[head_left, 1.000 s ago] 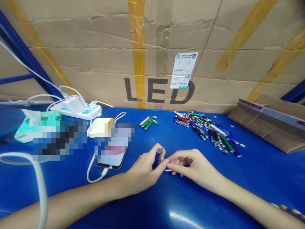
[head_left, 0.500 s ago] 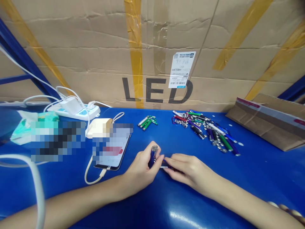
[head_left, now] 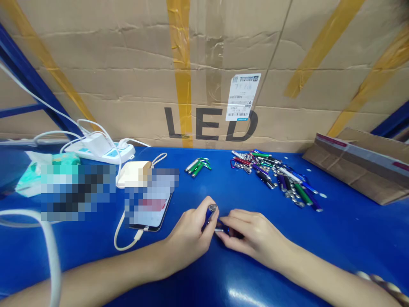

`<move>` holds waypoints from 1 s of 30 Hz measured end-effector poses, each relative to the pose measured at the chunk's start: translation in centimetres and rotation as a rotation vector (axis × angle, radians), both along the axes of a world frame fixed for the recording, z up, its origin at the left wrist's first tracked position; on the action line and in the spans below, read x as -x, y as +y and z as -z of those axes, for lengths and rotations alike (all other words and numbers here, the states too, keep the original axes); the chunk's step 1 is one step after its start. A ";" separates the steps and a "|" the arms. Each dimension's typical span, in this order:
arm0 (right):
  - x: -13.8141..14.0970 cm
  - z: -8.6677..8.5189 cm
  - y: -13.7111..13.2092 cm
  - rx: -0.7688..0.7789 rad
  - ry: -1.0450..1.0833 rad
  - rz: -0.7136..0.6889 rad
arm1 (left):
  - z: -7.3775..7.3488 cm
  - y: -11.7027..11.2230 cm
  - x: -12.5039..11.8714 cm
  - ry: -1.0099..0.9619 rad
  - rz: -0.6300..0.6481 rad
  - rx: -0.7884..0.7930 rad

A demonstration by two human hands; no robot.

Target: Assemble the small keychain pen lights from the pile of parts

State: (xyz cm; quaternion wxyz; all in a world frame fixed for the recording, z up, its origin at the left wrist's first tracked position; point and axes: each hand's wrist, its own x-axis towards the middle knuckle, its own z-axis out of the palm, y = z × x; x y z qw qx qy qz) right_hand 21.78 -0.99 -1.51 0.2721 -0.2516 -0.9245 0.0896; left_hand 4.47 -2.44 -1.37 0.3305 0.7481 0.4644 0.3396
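My left hand [head_left: 191,232] is closed round a small blue keychain flashlight [head_left: 210,213], held nearly upright with its silver end on top. My right hand [head_left: 252,236] rests on the blue table [head_left: 351,230] just right of it. Its fingers pinch a small blue and silver piece [head_left: 222,228] against the flashlight's lower part; I cannot make out what that piece is. The two hands touch at the fingertips.
A pile of coloured keychain flashlights [head_left: 277,177] lies at the back right, a few green and silver ones [head_left: 198,165] at the back middle. A phone on a cable [head_left: 150,207], a power bank [head_left: 136,172] and a power strip [head_left: 102,149] sit left. A big cardboard box [head_left: 204,72] stands behind.
My right hand has lowered onto the table and closed in on the flashlight's lower part. The left hand kept its grip and barely moved.
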 end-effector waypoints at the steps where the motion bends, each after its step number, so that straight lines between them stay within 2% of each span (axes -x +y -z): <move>1: -0.1 -0.1 0.2 0.022 -0.007 0.002 | 0.0 0.1 0.1 -0.001 -0.005 0.015; 9: -0.6 -1.0 2.1 0.115 -0.134 -0.085 | 0.1 0.2 0.1 -0.085 -0.013 0.116; 18: 0.3 -0.9 1.2 0.003 -0.157 -0.007 | 0.1 0.7 -0.1 -0.109 -0.045 0.021; 24: 0.3 -0.7 1.4 -0.045 -0.146 0.014 | 0.5 1.1 -0.1 -0.178 -0.011 0.065; 30: 0.4 -0.5 1.7 0.012 -0.123 0.013 | 0.6 1.4 -0.4 -0.203 -0.036 0.076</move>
